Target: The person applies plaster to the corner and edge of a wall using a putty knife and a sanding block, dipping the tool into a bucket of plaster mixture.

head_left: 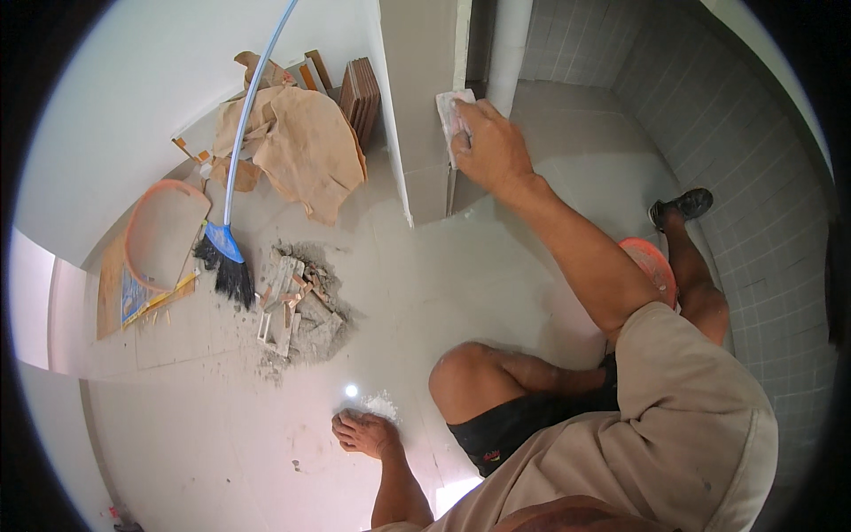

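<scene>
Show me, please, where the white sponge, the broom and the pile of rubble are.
white sponge [450, 113]: head view, on its bare left part beside the right hand [492, 146].
broom [229, 266]: head view, on the black bristles.
pile of rubble [297, 306]: head view, on the broken pieces in its middle.

The floor [496, 266] is pale and smooth. A pile of rubble [297, 306] lies on it to the left. A broom [226, 262] rests beside the pile. Farther off lie crumpled brown paper [306, 146] and an orange pan [164, 235]. A white patch [377, 405] lies near.
</scene>
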Action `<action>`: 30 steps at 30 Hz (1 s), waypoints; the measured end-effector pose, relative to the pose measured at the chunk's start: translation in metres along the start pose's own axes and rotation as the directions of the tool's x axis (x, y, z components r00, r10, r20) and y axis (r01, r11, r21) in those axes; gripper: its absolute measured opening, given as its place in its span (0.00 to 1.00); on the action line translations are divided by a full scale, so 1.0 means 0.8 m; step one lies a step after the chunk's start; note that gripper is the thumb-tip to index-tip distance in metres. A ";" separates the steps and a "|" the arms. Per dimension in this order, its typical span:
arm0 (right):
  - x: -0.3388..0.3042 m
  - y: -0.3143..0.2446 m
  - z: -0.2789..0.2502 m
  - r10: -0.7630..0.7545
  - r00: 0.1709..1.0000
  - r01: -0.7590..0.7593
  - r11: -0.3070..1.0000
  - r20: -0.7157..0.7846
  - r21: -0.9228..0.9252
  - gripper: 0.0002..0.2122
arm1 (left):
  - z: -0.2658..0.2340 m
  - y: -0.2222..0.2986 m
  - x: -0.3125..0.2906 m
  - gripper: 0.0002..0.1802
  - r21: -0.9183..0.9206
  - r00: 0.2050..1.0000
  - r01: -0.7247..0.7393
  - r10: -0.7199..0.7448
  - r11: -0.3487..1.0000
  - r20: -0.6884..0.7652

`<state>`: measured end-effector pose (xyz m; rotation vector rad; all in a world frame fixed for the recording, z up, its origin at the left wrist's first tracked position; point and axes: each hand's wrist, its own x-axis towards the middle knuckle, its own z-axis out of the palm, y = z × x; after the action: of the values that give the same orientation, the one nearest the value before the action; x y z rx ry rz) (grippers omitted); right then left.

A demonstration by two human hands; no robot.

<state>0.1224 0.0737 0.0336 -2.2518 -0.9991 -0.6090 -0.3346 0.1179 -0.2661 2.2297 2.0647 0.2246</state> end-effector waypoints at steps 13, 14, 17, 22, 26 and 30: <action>-0.079 0.041 0.088 0.054 0.989 -0.058 0.998 0.139 0.024 0.22 | 0.000 0.000 -0.002 0.27 -0.018 1.000 -0.001 0.001 1.000 -0.017; -0.087 0.052 0.098 0.028 0.993 -0.030 0.999 0.118 0.016 0.23 | -0.002 0.003 -0.002 0.27 -0.015 1.000 -0.006 0.005 1.000 -0.013; -0.115 0.089 0.108 0.123 0.960 -0.133 0.991 0.250 0.021 0.23 | -0.002 0.003 -0.004 0.27 -0.028 1.000 -0.024 0.024 0.999 -0.008; -0.099 0.107 0.019 0.354 0.616 -0.761 0.037 0.704 0.648 0.20 | 0.001 0.005 -0.002 0.27 0.004 1.000 0.004 -0.004 1.000 -0.005; -0.059 0.102 -0.027 0.194 0.798 -0.572 -0.052 0.570 0.819 0.22 | 0.013 -0.009 0.001 0.27 -0.020 0.998 0.014 -0.015 1.000 -0.062; 0.016 0.102 -0.052 0.044 0.999 -0.031 0.608 0.005 0.794 0.23 | 0.002 0.006 0.000 0.25 -0.012 0.997 0.001 -0.001 1.000 -0.074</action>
<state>0.1862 0.0078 0.0441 -1.4412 -0.9509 -0.0890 -0.3299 0.1173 -0.2673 2.2463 2.0948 0.3233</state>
